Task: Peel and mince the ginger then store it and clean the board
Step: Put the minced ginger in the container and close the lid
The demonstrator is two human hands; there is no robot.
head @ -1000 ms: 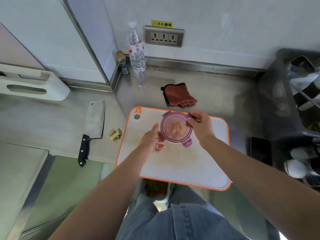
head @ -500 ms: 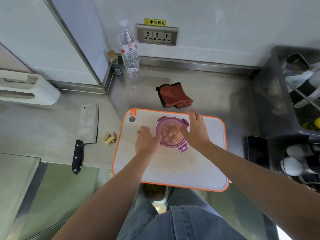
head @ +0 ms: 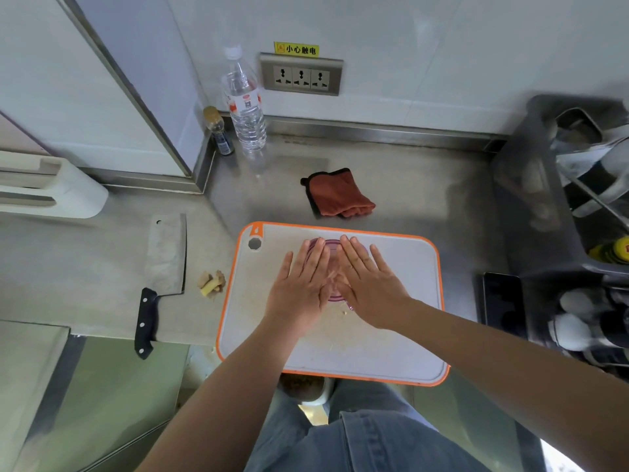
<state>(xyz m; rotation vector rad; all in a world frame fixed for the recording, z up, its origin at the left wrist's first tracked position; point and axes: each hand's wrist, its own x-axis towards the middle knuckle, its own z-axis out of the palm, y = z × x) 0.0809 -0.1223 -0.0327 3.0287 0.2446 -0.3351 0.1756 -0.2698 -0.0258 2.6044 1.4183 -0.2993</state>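
A round purple container (head: 333, 245) with its lid on stands on the white, orange-rimmed cutting board (head: 401, 318); pale ginger shows through the lid between my hands. My left hand (head: 301, 287) and my right hand (head: 369, 284) lie flat on the lid, palms down, fingers spread, and cover most of it. Small ginger crumbs (head: 343, 313) dot the board near my wrists. Ginger peel scraps (head: 212, 282) lie on the steel counter left of the board. A cleaver (head: 163, 267) with a black handle rests further left.
A folded red cloth (head: 337, 195) lies behind the board. A water bottle (head: 245, 103) and a small dark bottle (head: 218, 131) stand in the back corner. A dark phone (head: 502, 303) and a grey dish rack (head: 578, 206) are at the right; a white holder (head: 51, 185) at the left.
Both hands moved from gripping the container's sides and lid clips to lying flat on top of the lid. The container stays on the board.
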